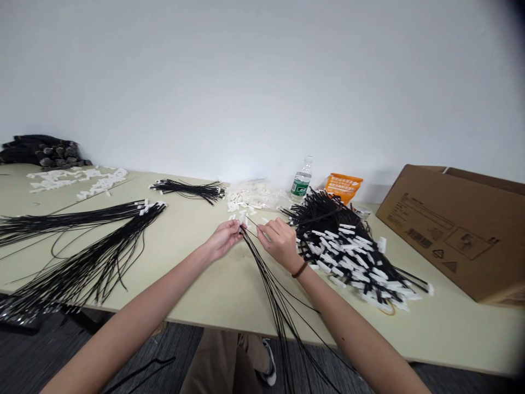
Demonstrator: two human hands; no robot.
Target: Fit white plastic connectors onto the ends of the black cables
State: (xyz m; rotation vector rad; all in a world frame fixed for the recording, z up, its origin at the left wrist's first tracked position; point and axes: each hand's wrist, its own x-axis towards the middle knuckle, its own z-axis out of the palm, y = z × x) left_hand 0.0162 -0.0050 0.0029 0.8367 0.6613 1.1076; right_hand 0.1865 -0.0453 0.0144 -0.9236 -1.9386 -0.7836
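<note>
Over the middle of the table, my left hand point(223, 239) pinches a small white plastic connector point(243, 220). A bundle of thin black cables point(268, 282) hangs from that hand and drops over the table's front edge. Just to the right, the closed fingers of my right hand point(279, 239) hold one thin black cable point(251, 221) whose end reaches toward the connector. My fingers partly hide the connector, so I cannot tell whether this cable's tip sits in it. Several loose white connectors point(233, 207) lie just beyond my hands.
A clear plastic bag of white parts point(258, 192), a water bottle point(301, 179) and an orange packet point(343, 187) stand behind. Right are piled black cables with white connectors point(356, 260) and a cardboard box point(451, 235). More cable bundles point(94, 249) and white pieces point(102, 180) lie left.
</note>
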